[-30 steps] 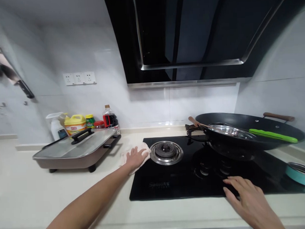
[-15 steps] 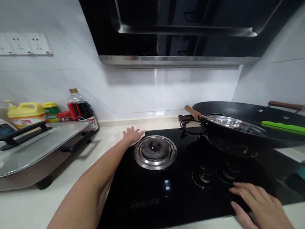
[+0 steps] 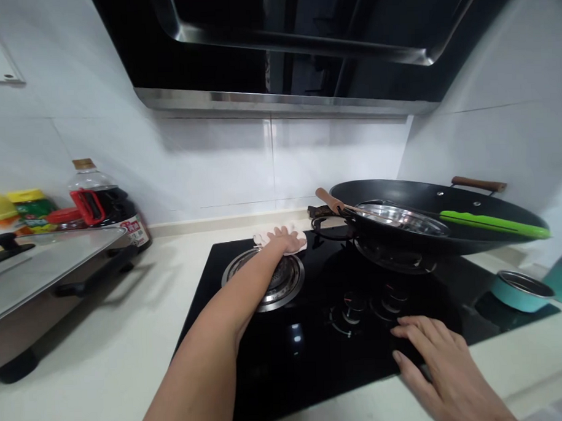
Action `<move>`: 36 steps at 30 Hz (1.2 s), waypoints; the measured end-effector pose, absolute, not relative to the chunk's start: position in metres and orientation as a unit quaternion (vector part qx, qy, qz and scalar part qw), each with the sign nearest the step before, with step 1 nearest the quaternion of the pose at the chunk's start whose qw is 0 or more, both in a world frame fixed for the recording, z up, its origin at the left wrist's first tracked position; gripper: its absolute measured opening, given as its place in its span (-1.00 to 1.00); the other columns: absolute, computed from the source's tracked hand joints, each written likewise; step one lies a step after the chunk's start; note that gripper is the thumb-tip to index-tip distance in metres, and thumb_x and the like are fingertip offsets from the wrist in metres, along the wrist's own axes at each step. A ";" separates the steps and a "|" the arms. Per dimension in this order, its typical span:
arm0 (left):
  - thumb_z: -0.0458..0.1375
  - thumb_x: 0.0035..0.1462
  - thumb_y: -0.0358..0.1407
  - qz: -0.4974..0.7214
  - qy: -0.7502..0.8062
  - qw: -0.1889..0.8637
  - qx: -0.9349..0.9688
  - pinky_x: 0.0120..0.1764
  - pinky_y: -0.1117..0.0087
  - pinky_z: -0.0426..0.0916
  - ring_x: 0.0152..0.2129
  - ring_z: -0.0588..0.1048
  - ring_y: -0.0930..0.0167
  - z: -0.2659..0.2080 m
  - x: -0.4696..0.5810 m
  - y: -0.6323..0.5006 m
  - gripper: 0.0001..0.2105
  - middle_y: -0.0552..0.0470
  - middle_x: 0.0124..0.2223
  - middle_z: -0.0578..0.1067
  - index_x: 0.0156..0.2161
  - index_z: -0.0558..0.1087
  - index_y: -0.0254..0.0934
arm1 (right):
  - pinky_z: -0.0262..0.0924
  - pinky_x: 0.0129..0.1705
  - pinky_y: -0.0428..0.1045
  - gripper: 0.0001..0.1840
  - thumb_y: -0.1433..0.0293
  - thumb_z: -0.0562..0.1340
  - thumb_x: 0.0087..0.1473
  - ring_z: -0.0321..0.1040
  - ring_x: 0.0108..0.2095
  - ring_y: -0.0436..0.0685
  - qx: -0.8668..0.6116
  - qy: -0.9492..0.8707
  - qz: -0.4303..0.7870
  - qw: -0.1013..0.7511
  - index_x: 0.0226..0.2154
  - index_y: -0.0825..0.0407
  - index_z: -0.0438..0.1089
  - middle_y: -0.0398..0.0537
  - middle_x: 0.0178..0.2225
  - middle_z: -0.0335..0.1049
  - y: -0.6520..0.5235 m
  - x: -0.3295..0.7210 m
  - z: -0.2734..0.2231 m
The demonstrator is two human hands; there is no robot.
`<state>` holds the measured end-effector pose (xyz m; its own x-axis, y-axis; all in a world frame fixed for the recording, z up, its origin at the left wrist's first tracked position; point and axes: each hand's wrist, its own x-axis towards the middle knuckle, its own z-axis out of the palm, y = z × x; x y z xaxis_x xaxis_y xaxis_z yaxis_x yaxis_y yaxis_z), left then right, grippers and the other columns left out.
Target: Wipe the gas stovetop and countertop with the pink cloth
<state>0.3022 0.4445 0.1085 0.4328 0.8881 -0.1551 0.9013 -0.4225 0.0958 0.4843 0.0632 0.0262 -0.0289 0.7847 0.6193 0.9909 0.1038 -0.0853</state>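
My left hand presses down on a pale cloth at the back of the black glass cooktop, behind the left burner. The fingers lie bent over the cloth, and its edges show on both sides of the hand. My forearm hides part of the burner's steel ring. Near the cooktop's front edge, my right hand is open, with thumb and fingers apart and nothing in it. Its fingertips are close to the right control knob; the left knob is beside that.
On the right burner stands a large black wok holding a steel lid or bowl and a green-handled utensil. A turquoise pot is at right. Left are a lidded electric pan and a dark sauce bottle. A range hood overhangs.
My left hand has slid the cloth rightward along the cooktop's back edge, from the left corner to behind the burner. The view has turned right. My right hand stays by the knobs.
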 end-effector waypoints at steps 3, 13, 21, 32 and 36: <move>-0.18 0.27 0.21 -0.043 0.500 0.090 0.860 0.35 -0.39 -0.28 0.48 -0.32 -0.14 0.108 0.321 0.418 -0.22 -0.09 0.59 -0.27 0.50 0.02 -0.06 | 0.31 -0.02 0.18 -0.74 0.15 0.20 0.27 0.42 0.01 0.29 -0.648 -0.692 -0.171 0.268 -0.07 -0.14 0.48 0.00 -0.01 0.49 0.063 0.483 0.027; -0.21 0.31 0.16 -0.038 0.431 0.099 0.896 0.39 -0.30 -0.28 0.49 -0.32 -0.05 0.111 0.327 0.308 -0.26 -0.04 0.59 -0.31 0.50 0.04 -0.06 | 0.25 0.01 0.21 -0.75 0.18 0.14 0.28 0.39 -0.02 0.27 -0.681 -0.660 -0.123 0.292 -0.12 -0.11 0.47 0.00 -0.04 0.47 0.063 0.468 0.037; -0.21 0.34 0.10 -0.009 0.434 0.091 0.896 0.41 -0.24 -0.26 0.50 -0.24 -0.01 0.110 0.293 0.247 -0.32 -0.04 0.59 -0.19 0.47 0.10 -0.05 | 0.20 -0.05 0.18 -0.72 0.16 0.12 0.27 0.38 -0.05 0.26 -0.686 -0.653 -0.113 0.300 -0.17 -0.09 0.48 -0.02 -0.07 0.48 0.066 0.469 0.034; -0.26 0.38 0.09 0.015 0.414 0.097 0.905 0.42 -0.20 -0.20 0.50 -0.18 0.04 0.108 0.248 0.204 -0.35 -0.05 0.58 -0.11 0.45 0.15 -0.07 | 0.17 -0.03 0.17 -0.66 0.19 0.07 0.28 0.36 -0.02 0.26 -0.697 -0.647 -0.109 0.291 -0.15 -0.08 0.51 0.01 -0.03 0.49 0.069 0.472 0.031; -0.24 0.36 0.15 0.023 0.401 0.093 0.911 0.42 -0.18 -0.15 0.49 -0.16 0.07 0.107 0.222 0.188 -0.36 0.05 0.57 -0.07 0.43 0.19 0.04 | 0.16 0.01 0.18 -0.65 0.19 0.07 0.27 0.35 -0.01 0.27 -0.696 -0.649 -0.107 0.289 -0.15 -0.07 0.53 0.00 -0.03 0.49 0.070 0.473 0.031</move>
